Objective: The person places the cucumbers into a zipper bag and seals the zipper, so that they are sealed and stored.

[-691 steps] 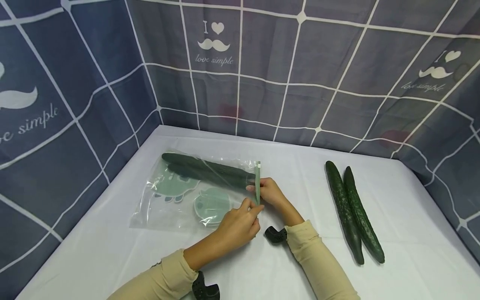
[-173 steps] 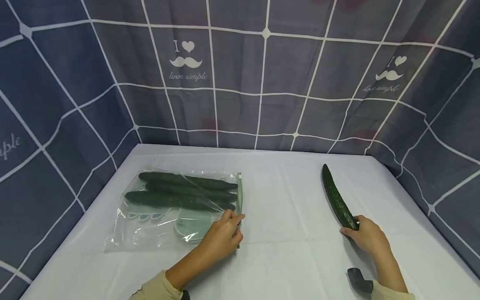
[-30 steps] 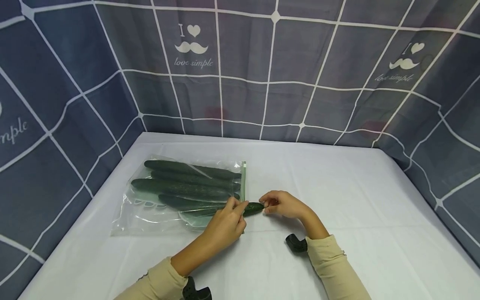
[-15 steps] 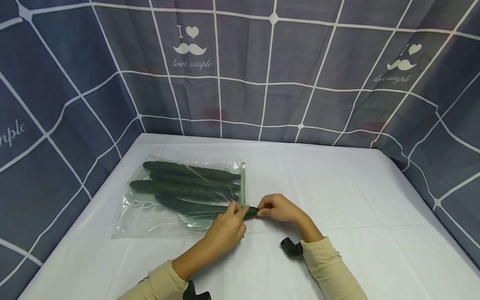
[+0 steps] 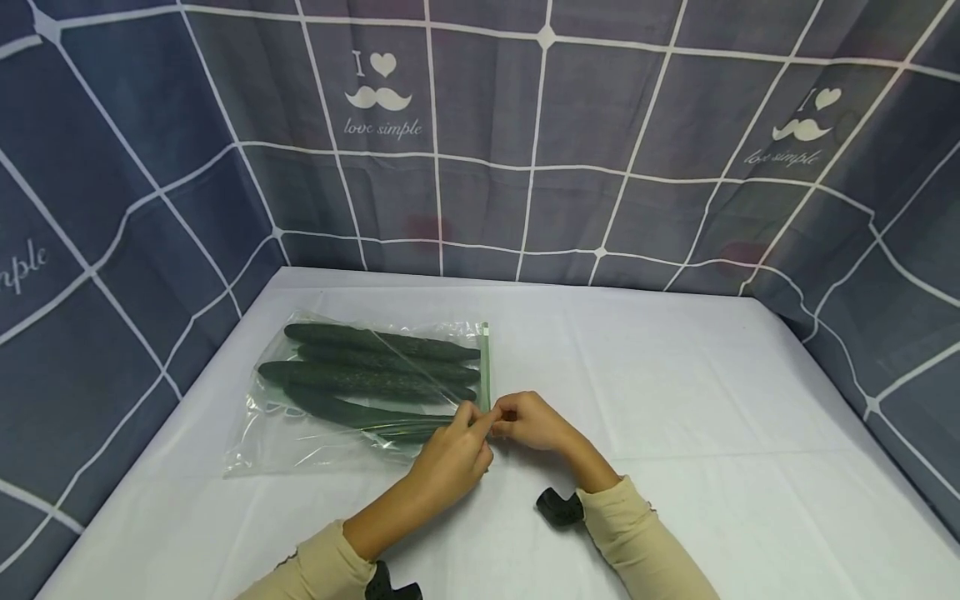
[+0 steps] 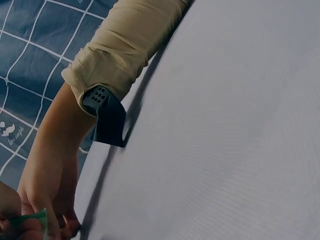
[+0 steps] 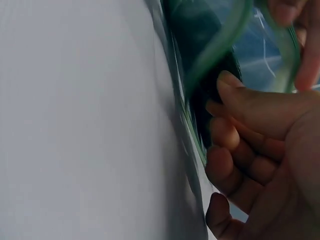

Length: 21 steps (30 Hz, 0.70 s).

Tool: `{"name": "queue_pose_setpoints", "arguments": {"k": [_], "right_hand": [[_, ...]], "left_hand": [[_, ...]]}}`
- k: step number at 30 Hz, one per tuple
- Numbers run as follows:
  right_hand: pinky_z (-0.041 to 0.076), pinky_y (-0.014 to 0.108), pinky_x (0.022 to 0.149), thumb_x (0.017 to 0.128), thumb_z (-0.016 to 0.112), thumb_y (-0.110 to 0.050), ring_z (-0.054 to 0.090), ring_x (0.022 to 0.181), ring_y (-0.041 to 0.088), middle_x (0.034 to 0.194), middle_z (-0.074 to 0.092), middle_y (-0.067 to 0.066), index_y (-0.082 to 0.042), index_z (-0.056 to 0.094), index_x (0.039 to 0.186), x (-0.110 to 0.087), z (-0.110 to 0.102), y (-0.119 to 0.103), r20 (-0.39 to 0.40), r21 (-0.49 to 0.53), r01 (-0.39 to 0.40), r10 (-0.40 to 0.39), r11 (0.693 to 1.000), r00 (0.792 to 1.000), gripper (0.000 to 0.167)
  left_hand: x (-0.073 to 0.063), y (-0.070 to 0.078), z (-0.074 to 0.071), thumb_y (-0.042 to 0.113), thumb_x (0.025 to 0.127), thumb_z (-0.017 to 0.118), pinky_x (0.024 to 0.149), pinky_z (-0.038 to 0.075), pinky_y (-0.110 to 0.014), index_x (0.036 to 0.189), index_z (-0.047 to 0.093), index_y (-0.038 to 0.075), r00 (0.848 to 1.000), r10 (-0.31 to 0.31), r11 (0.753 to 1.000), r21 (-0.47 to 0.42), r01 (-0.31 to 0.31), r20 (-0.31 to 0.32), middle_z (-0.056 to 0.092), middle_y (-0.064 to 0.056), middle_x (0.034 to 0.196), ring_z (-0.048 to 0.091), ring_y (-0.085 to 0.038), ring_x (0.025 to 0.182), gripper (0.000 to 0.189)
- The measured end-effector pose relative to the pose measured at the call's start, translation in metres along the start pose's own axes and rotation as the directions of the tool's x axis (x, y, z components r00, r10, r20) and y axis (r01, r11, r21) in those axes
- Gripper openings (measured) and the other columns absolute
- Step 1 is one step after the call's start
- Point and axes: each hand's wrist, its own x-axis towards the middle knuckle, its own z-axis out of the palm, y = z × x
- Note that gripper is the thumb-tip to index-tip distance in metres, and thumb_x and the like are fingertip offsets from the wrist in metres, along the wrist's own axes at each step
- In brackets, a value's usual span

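A clear zip bag (image 5: 262, 454) with a green zip edge (image 5: 485, 354) lies on the table, its mouth to the right. Three cucumbers (image 5: 367, 379) lie inside, side by side. Below them a curved cucumber (image 5: 345, 410) extends to the mouth, where the hands cover its near end. My left hand (image 5: 453, 454) pinches the green edge; in the left wrist view, part of that hand (image 6: 7, 202) shows beside the green strip (image 6: 30, 217). My right hand (image 5: 532, 421) is at the opening; in the right wrist view its thumb and fingers (image 7: 232, 82) hold the dark cucumber (image 7: 197, 35) between the green strips.
A white cloth (image 5: 675, 400) covers the table. Grey-blue checked curtains (image 5: 495, 200) stand along its back and sides. Black wrist cameras (image 5: 558, 507) jut from the beige sleeves (image 5: 648, 542).
My right hand has moved left to the bag mouth, sliding the curved cucumber deeper into the bag. My left hand stays at the zip edge. Earlier, this cucumber lay on the table at the right.
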Motion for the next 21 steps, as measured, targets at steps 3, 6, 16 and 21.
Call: {"name": "queue_pose_setpoints", "arguments": {"k": [3, 6, 16, 21], "right_hand": [[0.033, 0.016, 0.048, 0.08, 0.059, -0.003, 0.038, 0.05, 0.001, 0.056, 0.048, -0.005, -0.005, 0.058, 0.064, 0.004, 0.006, -0.003, -0.039, -0.033, 0.004, -0.005, 0.999, 0.999, 0.017], [0.03, 0.016, 0.047, 0.078, 0.057, 0.0, 0.035, 0.049, 0.002, 0.053, 0.043, -0.006, -0.004, 0.056, 0.061, 0.009, 0.012, -0.006, -0.082, -0.05, -0.011, 0.007, 0.999, 0.997, 0.018], [0.033, 0.017, 0.049, 0.079, 0.06, -0.001, 0.037, 0.05, 0.005, 0.056, 0.053, 0.002, -0.002, 0.065, 0.068, 0.009, 0.013, -0.005, -0.129, -0.102, -0.051, 0.038, 0.994, 0.991, 0.013], [0.041, 0.018, 0.055, 0.083, 0.064, -0.013, 0.049, 0.059, 0.003, 0.068, 0.065, 0.002, -0.006, 0.069, 0.074, 0.003, -0.002, 0.003, -0.102, -0.068, -0.111, 0.104, 0.991, 0.989, 0.012]], "left_hand": [[0.0, 0.001, -0.001, 0.003, 0.078, 0.057, 0.038, 0.024, -0.014, 0.119, 0.058, -0.002, 1.0, -0.004, 1.0, 0.003, 0.004, 0.018, 0.049, -0.005, 0.092, 0.025, -0.004, 0.043, 0.041], [0.0, 0.001, -0.002, 0.003, 0.079, 0.057, 0.039, 0.025, -0.014, 0.119, 0.058, -0.002, 1.0, 0.01, 1.0, 0.004, -0.01, 0.02, 0.048, -0.006, 0.092, 0.027, -0.004, 0.043, 0.04], [0.001, -0.002, 0.0, 0.001, 0.08, 0.057, 0.043, 0.032, -0.013, 0.116, 0.059, -0.006, 0.999, 0.016, 0.999, -0.036, -0.015, 0.04, 0.051, -0.01, 0.092, 0.033, -0.002, 0.05, 0.037], [0.001, -0.002, 0.0, 0.001, 0.081, 0.056, 0.043, 0.032, -0.013, 0.119, 0.057, -0.006, 0.995, -0.016, 0.997, -0.071, 0.023, 0.1, 0.05, -0.01, 0.093, 0.033, -0.001, 0.049, 0.038]]}}
